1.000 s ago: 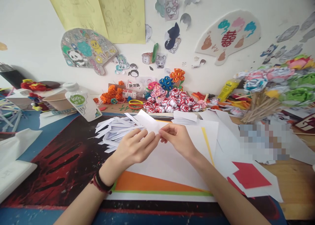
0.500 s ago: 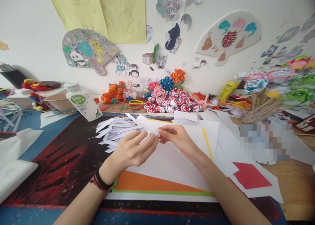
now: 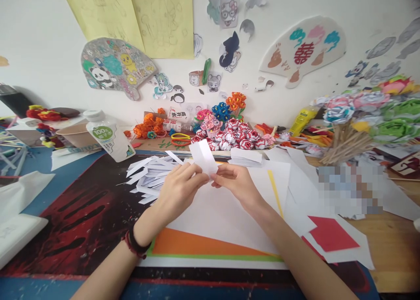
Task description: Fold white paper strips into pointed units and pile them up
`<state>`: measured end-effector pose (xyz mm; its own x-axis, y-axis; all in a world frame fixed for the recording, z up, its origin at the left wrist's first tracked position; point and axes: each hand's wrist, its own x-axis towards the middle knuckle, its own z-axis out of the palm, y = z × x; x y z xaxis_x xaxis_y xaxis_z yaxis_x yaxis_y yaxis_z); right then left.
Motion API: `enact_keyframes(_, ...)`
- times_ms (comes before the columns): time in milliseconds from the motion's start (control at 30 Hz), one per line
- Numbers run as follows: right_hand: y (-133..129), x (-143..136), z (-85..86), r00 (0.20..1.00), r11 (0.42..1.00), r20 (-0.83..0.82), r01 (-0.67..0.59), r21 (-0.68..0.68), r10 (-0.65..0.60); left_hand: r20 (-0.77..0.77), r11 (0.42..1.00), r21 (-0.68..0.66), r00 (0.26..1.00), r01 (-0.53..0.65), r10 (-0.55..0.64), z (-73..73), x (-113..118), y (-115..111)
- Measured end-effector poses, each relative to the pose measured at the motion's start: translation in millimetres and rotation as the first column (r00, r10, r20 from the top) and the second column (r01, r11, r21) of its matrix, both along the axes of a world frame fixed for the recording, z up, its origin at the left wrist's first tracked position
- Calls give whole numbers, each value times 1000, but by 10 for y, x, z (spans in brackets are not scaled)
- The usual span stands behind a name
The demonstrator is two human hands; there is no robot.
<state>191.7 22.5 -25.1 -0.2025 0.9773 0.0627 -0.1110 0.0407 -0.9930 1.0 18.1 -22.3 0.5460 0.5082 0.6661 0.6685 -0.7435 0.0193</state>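
Note:
A small white paper piece (image 3: 202, 154) with a crease along it stands up between my two hands. My left hand (image 3: 183, 186) pinches its lower left edge, fingers curled. On the lower right corner, my right hand (image 3: 235, 181) grips the same paper between thumb and fingers. Beneath both hands lies a large white sheet (image 3: 223, 221) over orange paper (image 3: 193, 243). Left of my left hand is a heap of folded white paper strips (image 3: 147, 177). A stack of white slips (image 3: 246, 156) rests just beyond my right hand.
Red-and-white paper flowers (image 3: 234, 135) line the wall side. A white bottle (image 3: 108, 135) leans at the left. Red paper (image 3: 333, 233) and loose white sheets lie right, near a bundle of sticks (image 3: 344, 142). A yellow strip (image 3: 275, 192) crosses the large sheet.
The white paper piece has come up into clear view above my fingers. My left hand has turned and closed more tightly around its edge; my right hand has barely moved.

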Motion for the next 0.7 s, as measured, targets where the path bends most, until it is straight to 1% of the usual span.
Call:
enact_keyframes(67,-13,-18,13,1000,1000,-21,4,-24,-5,146,995,-99,989,5,10,-5,32,-3)
enact_keyframes(133,-23,-29,21,999,999,-45,16,-46,-18,277,982,-188,960,6,47,2,68,-17)
enact_keyframes(233,-34,-35,25,998,998,-66,18,-62,-22,446,957,-287,878,-46,176,-8,115,-33)
enact_keyframes(300,-40,-37,27,997,998,-82,-4,-55,0,508,928,-368,825,-53,248,-32,139,-34)
enact_keyframes(333,-44,-39,27,996,999,-88,-15,-49,10,513,908,-417,815,-37,269,-46,148,-34)
enact_keyframes(400,-49,-44,29,995,999,-95,-25,-45,21,486,861,-508,825,-2,288,-70,163,-35)
enact_keyframes(467,-52,-50,31,995,998,-93,-28,-54,23,458,832,-555,837,6,300,-83,175,-40)
enact_keyframes(500,-53,-53,31,996,998,-91,-29,-62,23,456,828,-561,835,1,308,-87,180,-45)
enact_keyframes(600,-52,-57,29,996,995,-83,-38,-87,31,470,840,-543,821,-22,325,-93,194,-62)
enact_keyframes(700,-47,-58,20,996,994,-62,-62,-94,57,455,857,-512,830,-51,322,-96,203,-77)
